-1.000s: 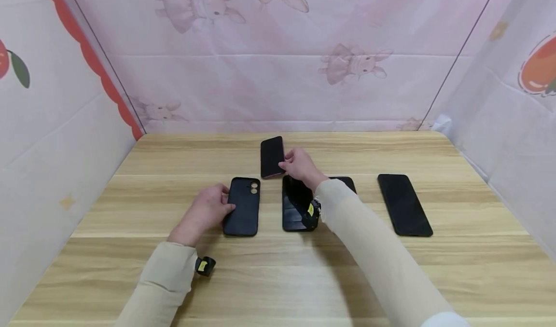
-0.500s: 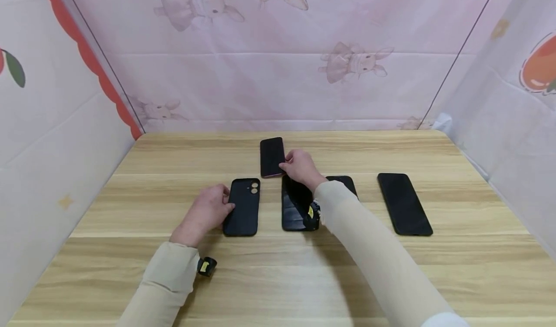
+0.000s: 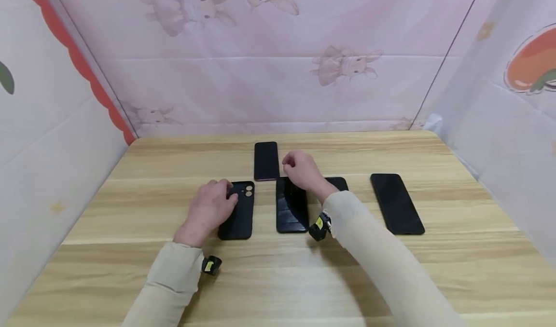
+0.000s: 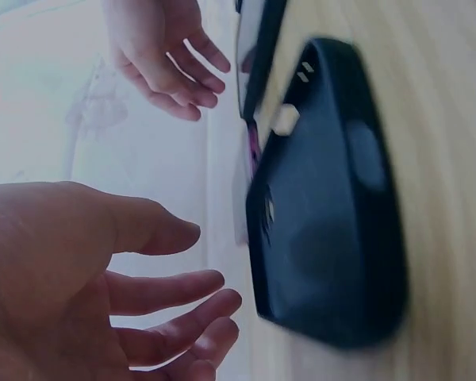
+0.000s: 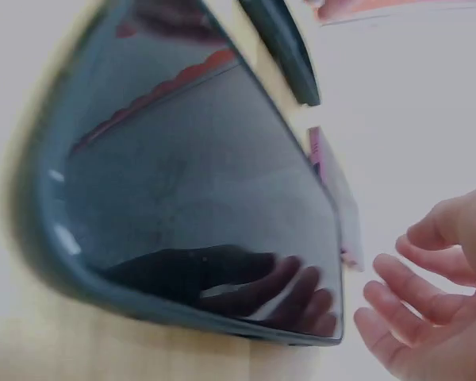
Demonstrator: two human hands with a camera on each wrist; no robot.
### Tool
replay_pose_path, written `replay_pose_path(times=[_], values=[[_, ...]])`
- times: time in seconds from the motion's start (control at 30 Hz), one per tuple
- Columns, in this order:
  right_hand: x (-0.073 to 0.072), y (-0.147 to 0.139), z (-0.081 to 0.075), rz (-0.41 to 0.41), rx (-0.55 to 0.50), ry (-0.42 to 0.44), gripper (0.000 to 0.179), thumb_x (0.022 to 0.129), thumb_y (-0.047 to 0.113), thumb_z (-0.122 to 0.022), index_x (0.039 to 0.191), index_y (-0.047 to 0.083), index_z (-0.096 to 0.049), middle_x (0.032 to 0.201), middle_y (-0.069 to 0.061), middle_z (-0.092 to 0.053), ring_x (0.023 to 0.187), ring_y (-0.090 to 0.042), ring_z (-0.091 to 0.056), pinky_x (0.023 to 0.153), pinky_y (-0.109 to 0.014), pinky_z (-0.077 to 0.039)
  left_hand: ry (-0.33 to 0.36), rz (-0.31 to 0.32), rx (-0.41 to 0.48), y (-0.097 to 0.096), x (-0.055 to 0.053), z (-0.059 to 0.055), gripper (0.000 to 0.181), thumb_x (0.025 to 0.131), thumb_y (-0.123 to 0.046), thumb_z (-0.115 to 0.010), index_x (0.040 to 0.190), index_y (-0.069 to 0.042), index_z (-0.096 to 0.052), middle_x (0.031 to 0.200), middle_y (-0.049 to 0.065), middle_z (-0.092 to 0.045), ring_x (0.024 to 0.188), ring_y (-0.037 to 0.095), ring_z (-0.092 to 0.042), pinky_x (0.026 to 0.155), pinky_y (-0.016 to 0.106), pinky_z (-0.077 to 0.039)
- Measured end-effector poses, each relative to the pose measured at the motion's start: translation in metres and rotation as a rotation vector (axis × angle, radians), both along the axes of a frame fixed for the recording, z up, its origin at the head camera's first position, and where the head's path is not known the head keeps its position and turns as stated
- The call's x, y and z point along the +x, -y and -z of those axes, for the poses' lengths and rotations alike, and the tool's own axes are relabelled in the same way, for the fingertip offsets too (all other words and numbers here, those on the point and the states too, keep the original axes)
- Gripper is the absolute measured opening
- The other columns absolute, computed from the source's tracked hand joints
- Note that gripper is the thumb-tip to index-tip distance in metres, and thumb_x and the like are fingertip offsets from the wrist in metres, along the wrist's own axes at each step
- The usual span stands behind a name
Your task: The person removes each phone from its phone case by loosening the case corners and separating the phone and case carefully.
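Note:
In the head view, my left hand point(image 3: 208, 209) hovers over the left edge of a black phone case point(image 3: 244, 216) with two round camera holes. The left wrist view shows relaxed fingers point(image 4: 170, 294) apart from that case point(image 4: 325, 214). My right hand point(image 3: 302, 171), loosely curled and holding nothing, is just right of a dark phone point(image 3: 266, 160) with a pinkish edge, lying at the back. In the right wrist view, its fingers point(image 5: 416, 298) stand apart from the pink-edged phone point(image 5: 337, 198). A glossy black-screened phone point(image 3: 290, 213) lies below the right hand.
Another dark phone point(image 3: 339, 183) is partly hidden behind the right wrist. A black phone point(image 3: 397, 204) lies tilted farther right on the wood-grain table point(image 3: 269, 279). Printed cloth walls point(image 3: 260, 90) close off the back and both sides.
My right hand has let go of the back phone and drawn slightly right; that phone now lies straighter. My left hand has come off the case's edge. The head view has shifted slightly.

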State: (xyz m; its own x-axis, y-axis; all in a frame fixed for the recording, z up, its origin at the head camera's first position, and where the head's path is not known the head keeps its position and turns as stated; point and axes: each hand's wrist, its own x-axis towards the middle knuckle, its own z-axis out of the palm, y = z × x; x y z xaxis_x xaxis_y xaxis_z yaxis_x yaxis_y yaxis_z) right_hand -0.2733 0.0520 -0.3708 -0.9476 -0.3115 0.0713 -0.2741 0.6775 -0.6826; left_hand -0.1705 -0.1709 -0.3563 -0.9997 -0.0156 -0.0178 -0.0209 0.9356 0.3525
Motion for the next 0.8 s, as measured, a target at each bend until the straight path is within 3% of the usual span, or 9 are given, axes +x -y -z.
replay_pose_path(times=[0.2,0.37,0.57,0.8], values=[[0.019,-0.007,-0.007,-0.034,-0.005,-0.026,0.024,0.093,0.006,-0.054,0.113,-0.002,-0.065,0.102,-0.013,-0.068,0.093,-0.024,-0.061,0.085,-0.038,-0.053,0.044,0.025,0.096,-0.018,-0.006,-0.003,0.038,0.099,-0.025,-0.055,0.128,-0.001,-0.059,0.12,0.016,-0.063,0.109,0.03,-0.06,0.096,0.046,-0.05],[0.034,-0.015,-0.011,-0.058,0.029,0.041,0.028,0.095,0.009,-0.055,0.12,-0.002,-0.063,0.113,-0.015,-0.067,0.102,-0.027,-0.062,0.089,-0.04,-0.053,0.09,0.037,0.191,-0.033,-0.011,-0.003,0.044,0.099,-0.023,-0.053,0.135,0.002,-0.053,0.127,0.017,-0.062,0.117,0.03,-0.058,0.103,0.045,-0.047],[0.053,-0.029,-0.014,-0.068,0.118,0.131,0.036,0.099,0.015,-0.056,0.129,-0.003,-0.058,0.122,-0.017,-0.063,0.107,-0.026,-0.06,0.093,-0.042,-0.052,0.131,0.049,0.268,-0.051,-0.015,-0.003,0.047,0.1,-0.024,-0.053,0.138,0.003,-0.049,0.127,0.016,-0.063,0.117,0.029,-0.059,0.103,0.045,-0.048],[0.071,-0.043,-0.011,-0.054,0.189,0.193,0.041,0.099,0.021,-0.057,0.132,-0.004,-0.056,0.11,-0.014,-0.066,0.089,-0.02,-0.059,0.08,-0.036,-0.051,0.204,0.025,0.323,-0.068,-0.016,-0.001,0.049,0.101,-0.028,-0.052,0.141,-0.001,-0.046,0.133,0.012,-0.062,0.107,0.023,-0.062,0.099,0.042,-0.05]])
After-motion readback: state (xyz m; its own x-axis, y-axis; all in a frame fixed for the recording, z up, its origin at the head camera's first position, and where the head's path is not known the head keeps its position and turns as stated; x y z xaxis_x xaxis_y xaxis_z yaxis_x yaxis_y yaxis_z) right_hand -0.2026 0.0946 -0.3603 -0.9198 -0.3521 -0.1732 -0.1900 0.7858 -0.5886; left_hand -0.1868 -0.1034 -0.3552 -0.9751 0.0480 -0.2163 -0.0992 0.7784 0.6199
